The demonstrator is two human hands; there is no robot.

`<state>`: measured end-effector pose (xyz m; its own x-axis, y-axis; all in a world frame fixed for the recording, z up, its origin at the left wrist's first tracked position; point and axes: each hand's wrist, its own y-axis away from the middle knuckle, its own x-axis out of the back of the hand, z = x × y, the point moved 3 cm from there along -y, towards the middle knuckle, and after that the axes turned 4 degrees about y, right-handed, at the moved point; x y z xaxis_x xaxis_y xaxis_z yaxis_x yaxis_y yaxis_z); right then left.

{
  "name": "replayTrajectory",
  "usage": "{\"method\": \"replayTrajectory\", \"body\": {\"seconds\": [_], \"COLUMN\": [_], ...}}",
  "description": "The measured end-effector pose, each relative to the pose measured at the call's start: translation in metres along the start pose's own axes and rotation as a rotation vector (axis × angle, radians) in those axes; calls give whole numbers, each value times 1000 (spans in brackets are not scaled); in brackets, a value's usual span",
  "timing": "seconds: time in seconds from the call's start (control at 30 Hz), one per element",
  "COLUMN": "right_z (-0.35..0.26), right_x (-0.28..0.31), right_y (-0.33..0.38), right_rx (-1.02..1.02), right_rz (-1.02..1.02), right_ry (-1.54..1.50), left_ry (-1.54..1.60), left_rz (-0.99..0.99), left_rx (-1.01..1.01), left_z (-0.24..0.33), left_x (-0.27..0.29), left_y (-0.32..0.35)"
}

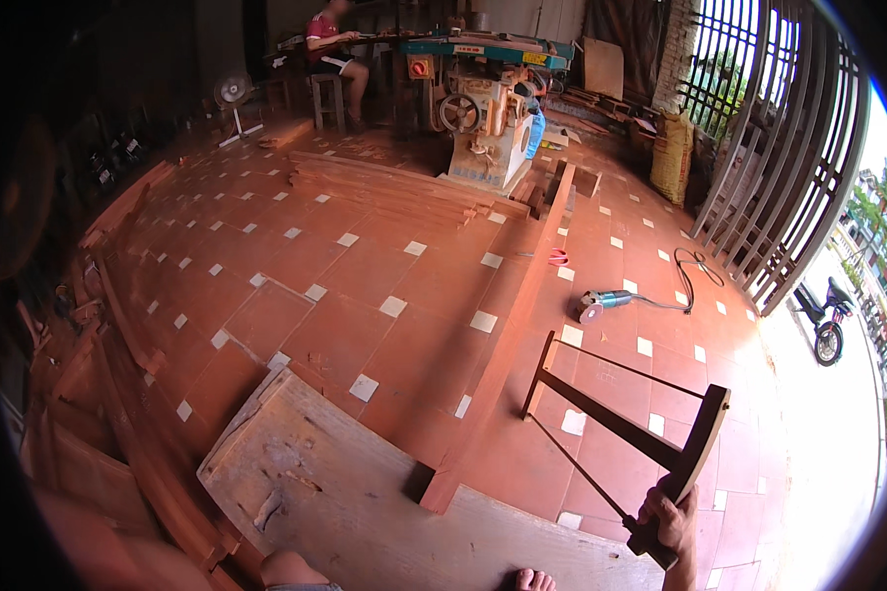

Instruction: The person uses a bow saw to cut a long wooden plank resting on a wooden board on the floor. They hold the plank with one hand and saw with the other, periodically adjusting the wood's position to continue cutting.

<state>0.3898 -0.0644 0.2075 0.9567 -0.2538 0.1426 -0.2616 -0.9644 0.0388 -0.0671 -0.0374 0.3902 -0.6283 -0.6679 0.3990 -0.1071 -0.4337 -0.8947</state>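
At the lower right my right hand [668, 520] is closed around the end of a wooden frame saw [611, 419]. The saw is held up over the tiled floor, its thin blade on the lower side and a tension strand on the upper side. Left of it lies a long reddish wooden beam [508, 350], apart from the saw. The beam's near end rests on a low, worn wooden bench [355, 483], where my bare foot [535, 579] also shows. My left hand cannot be seen; only blurred skin appears at the lower left rim.
An angle grinder [606, 301] with its cord and red-handled scissors [559, 257] lie right of the beam. Timber pieces [138, 433] are piled at left. Behind stand a woodworking machine [493, 118], a fan [233, 94] and a seated person [333, 49]. A metal gate [788, 148] stands at right.
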Motion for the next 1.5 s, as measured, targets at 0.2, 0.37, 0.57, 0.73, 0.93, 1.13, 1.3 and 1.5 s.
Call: {"method": "replayTrajectory", "body": {"seconds": [0.2,0.37,0.57,0.73,0.93,1.13,1.3,1.5], "right_z": [-20,-31,-24,-36,-27,-16,-11,-19], "right_x": [-1,11,-4,-18,-8,6,12,4], "right_y": [2,11,13,14,15,2,-7,-2], "right_rx": [-25,-123,-99,-98,-146,-148,-166,-250], "right_rz": [-24,36,-40,-26,46,35,55,29], "right_ry": [53,221,227,214,209,194,183,379], "left_ry": [56,192,143,21,64,67,-87,-265], "left_rz": [62,233,398,-530,-958,-668,-614,-596], "left_rx": [-107,-170,217,900,1004,924,876,751], "left_z": [0,-17,-21,-56,-49,-47,-12,5], "left_x": [16,3,9,-140,-238,-261,-263,-265], "left_y": [-20,-12,41,229,319,367,356,356]}}
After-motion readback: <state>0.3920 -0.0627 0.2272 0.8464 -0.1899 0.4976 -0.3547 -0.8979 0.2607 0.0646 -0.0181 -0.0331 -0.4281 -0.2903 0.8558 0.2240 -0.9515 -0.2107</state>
